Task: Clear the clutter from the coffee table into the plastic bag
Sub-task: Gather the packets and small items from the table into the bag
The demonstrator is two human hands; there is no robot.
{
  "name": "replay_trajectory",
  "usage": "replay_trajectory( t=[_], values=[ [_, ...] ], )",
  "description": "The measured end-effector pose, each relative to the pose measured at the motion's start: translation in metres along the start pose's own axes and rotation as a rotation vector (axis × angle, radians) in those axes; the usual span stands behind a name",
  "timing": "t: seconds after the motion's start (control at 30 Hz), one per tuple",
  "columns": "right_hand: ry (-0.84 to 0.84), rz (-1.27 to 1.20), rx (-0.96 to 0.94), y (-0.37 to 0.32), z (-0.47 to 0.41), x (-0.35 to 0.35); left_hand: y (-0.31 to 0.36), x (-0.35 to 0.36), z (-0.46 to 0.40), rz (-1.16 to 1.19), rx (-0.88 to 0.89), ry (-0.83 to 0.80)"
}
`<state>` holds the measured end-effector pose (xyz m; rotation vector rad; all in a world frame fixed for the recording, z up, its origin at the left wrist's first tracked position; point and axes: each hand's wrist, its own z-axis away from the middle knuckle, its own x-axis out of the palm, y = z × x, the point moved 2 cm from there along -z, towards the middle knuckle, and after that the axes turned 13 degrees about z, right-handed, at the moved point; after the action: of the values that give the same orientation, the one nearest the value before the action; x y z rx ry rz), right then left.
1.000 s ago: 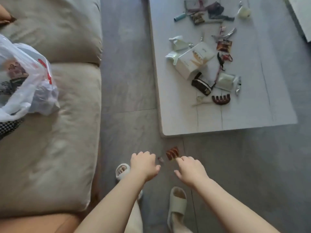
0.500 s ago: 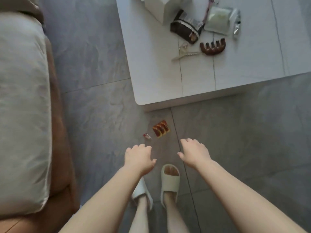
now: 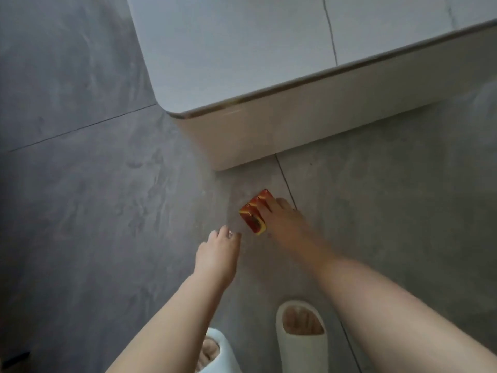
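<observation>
Down at floor level now: a small red-and-yellow snack wrapper (image 3: 254, 212) is seen lying flat on the grey tiled floor (image 3: 80, 197), just in front of the near corner of the coffee table (image 3: 242, 49), not on the tabletop at all. The right hand (image 3: 283, 222) is laid against the wrapper's right side, fingers (image 3: 270, 204) resting over its far right edge and touching it; whether a proper pinch has been closed cannot be told, since the thumb is hidden under the hand. The wrapper does not appear lifted.

The left hand (image 3: 217, 254) is held just beside and below the wrapper, to its left, fingers loosely curled with tips drawn together over the tile. Something tiny may be nipped there (too small and blurred to be sure), so its grasp cannot be told either.

The relation that matters: the wrapper's long axis runs diagonally, from lower left near the left fingertips up and away toward the table base, and the right hand is plainly the nearer one, already in contact along the long edge. A lift would most likely be made by that hand, with the thin flat foil needing to be peeled up off the tile rather than gripped from above.

The plastic bag is not in view. Pale slippers (image 3: 301, 335) are planted below the arms.
</observation>
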<state>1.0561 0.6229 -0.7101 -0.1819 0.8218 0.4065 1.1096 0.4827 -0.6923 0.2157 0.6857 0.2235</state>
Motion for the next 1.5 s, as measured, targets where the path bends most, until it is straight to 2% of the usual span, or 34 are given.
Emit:
replay_trajectory(
  t=[0.17,0.27,0.37,0.43,0.5,0.63,0.7,0.8,0.93,1.1,1.27,1.5],
  values=[
    [0.123,0.132,-0.092,-0.004,-0.053,0.025,-0.013,0.013,-0.044,-0.163,0.225,0.142],
    [0.223,0.199,-0.022,-0.002,-0.059,0.026,-0.025,0.026,-0.056,-0.204,0.201,0.033],
    [0.164,0.214,-0.070,-0.003,-0.062,0.029,-0.026,0.028,-0.064,-0.254,0.187,0.027],
    [0.136,0.255,-0.002,0.001,-0.064,0.021,-0.019,0.025,-0.070,-0.240,0.198,0.034],
    [0.167,0.267,-0.033,0.006,-0.068,0.023,-0.016,0.026,-0.075,-0.265,0.216,0.046],
    [0.073,0.213,0.005,0.010,-0.060,0.027,-0.014,0.030,-0.076,-0.285,0.189,0.040],
    [0.032,0.097,0.044,0.009,-0.048,0.026,-0.013,0.027,-0.066,-0.254,0.155,0.045],
    [-0.055,-0.124,0.099,0.010,-0.022,0.015,-0.011,0.015,-0.039,-0.154,0.067,0.024],
    [-0.071,-0.413,0.200,0.009,0.031,-0.019,-0.001,-0.016,0.014,-0.011,0.013,-0.009],
    [-0.141,-0.753,0.271,0.000,0.110,-0.098,0.023,-0.086,0.106,0.263,0.007,0.047],
    [-0.059,-0.863,0.292,0.000,0.183,-0.192,0.045,-0.164,0.192,0.635,-0.134,0.113],
    [0.071,-0.960,0.210,-0.008,0.231,-0.327,0.055,-0.279,0.284,1.010,-0.210,0.384]
  ],
)
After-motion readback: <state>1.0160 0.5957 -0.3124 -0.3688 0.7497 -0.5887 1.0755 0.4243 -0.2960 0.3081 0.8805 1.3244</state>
